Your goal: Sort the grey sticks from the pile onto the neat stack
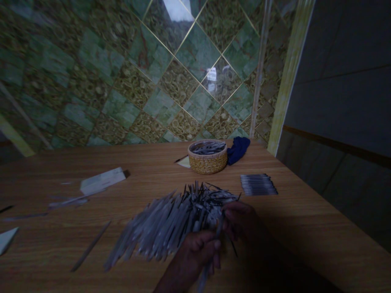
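Observation:
My left hand (198,250) is closed around a slim, translucent pen (218,228) that slants up and away, its lower end reaching the bottom of the view. At the pen's upper end, my right hand (240,219) pinches with thumb and fingers; a small dark part shows at the fingertips, too dim to make out. A thin dark stick (233,247) juts out below that hand. Just beyond both hands spreads a big heap of similar pens (161,226), pale on the left and with dark tips on the right.
A woven basket (208,162) full of pens stands behind the heap, with a dark blue cloth (238,149) beside it. To the right lies a neat row of pens (258,184). A white box (103,180) and a single pen (91,246) lie on the left. A tiled wall (183,93) bounds the table's back.

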Available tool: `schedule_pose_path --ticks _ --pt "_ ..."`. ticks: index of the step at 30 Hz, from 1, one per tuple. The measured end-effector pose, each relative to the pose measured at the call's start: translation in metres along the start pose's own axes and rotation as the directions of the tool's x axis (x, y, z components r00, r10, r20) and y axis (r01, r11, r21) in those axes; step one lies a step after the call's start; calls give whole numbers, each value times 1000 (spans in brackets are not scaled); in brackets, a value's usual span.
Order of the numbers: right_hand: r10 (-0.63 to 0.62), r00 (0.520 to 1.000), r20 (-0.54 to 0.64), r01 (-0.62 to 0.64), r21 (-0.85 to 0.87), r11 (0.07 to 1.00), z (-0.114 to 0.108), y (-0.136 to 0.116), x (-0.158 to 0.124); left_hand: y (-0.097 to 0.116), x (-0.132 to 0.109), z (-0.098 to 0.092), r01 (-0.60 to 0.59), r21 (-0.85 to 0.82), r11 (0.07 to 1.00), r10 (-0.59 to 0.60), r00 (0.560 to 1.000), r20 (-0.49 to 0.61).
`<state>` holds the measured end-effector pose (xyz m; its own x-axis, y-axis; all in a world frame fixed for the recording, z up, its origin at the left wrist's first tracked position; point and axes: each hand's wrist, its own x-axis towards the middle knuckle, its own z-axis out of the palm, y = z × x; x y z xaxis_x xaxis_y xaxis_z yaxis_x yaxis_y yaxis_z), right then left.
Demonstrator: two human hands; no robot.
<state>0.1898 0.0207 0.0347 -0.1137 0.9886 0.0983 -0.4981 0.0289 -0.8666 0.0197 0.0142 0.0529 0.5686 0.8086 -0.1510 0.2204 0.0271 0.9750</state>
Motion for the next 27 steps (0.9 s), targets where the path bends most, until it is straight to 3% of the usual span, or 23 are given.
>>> schedule_pose_path --ticks 6,10,18,27 --pt "-15 1000 -2 15 -41 999 0 -1 1 -4 2 1 -14 -32 999 15 1000 23" --pt "-40 999 35 47 -220 974 -12 -4 5 -4 1 1 -6 10 1000 6 1000 6" --pt "-11 965 263 177 -619 765 -29 -33 0 -4 1 0 59 42 997 -61 997 53" --pt "32 926 376 273 -728 629 -35 -39 1 -3 0 -1 56 179 982 -64 997 41"
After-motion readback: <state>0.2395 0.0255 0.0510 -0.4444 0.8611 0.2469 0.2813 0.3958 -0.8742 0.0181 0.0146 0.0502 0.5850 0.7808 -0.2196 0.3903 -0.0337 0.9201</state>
